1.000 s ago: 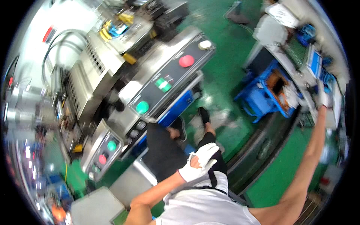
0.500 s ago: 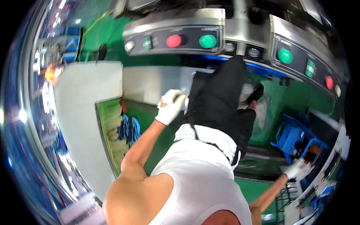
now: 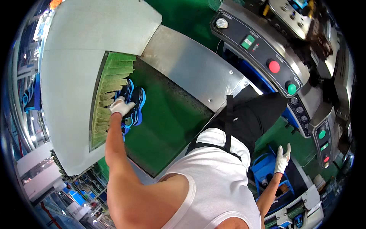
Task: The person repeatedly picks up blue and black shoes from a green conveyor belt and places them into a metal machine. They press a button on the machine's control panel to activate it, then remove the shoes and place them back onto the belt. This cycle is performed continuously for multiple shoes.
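From the head camera, your left hand (image 3: pixel 121 106), in a white glove, reaches out over the green belt (image 3: pixel 167 122) and closes around a black and blue shoe (image 3: pixel 134 104), fingers wrapped on its near side. The shoe lies on the belt right at the strip curtain (image 3: pixel 110 95), the pale green flaps hanging at the mouth of the white hood (image 3: pixel 72 76), and its far end touches those flaps. A bare steel plate (image 3: pixel 190 65) borders the belt on the far side. Your right hand (image 3: pixel 282 159), also gloved in white, hangs well apart from the shoe, fingers straight and pressed together, empty, just above a blue crate (image 3: pixel 267 171) on the green floor. To your right curves a dark control panel (image 3: pixel 263 57) with a red button (image 3: pixel 274 66) and a green button (image 3: pixel 292 89)
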The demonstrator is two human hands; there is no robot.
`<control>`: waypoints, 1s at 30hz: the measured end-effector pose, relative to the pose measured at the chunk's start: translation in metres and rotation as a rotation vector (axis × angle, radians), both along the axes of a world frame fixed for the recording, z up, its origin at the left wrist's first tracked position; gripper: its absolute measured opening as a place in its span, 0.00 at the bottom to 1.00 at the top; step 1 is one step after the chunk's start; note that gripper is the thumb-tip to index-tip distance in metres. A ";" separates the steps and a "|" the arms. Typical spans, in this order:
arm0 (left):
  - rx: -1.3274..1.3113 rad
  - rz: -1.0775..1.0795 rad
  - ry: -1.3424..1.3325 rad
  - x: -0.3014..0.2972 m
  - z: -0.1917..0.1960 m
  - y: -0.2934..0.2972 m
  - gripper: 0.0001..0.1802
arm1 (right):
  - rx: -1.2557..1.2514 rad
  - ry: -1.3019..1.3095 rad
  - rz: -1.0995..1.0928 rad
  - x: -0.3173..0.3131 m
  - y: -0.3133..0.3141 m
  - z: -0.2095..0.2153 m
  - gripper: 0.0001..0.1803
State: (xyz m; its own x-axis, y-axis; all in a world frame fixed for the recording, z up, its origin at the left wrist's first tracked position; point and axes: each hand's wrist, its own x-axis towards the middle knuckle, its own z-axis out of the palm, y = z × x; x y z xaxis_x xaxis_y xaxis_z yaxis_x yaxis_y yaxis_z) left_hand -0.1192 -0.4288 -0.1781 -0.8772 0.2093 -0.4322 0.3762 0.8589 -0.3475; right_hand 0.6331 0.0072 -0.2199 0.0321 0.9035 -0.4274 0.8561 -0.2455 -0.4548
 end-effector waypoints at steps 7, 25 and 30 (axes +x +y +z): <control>-0.027 -0.082 0.075 0.043 -0.033 0.013 0.37 | 0.060 -0.058 0.236 -0.020 0.007 0.019 0.35; 1.211 -0.245 -0.860 0.196 0.104 0.309 0.47 | -0.966 1.499 0.105 -0.278 0.036 0.054 0.36; 1.097 -1.004 -0.950 0.197 0.185 0.442 0.44 | -1.209 2.180 -0.054 -0.279 0.013 0.081 0.39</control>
State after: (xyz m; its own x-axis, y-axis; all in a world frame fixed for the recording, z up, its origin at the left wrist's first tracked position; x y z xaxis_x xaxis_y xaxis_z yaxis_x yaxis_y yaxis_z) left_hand 0.0782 0.0137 0.0066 0.2086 0.9776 0.0273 0.5673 -0.1437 0.8109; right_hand 0.3541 0.0202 -0.1387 -0.9223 0.3854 0.0293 -0.3853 -0.9228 0.0069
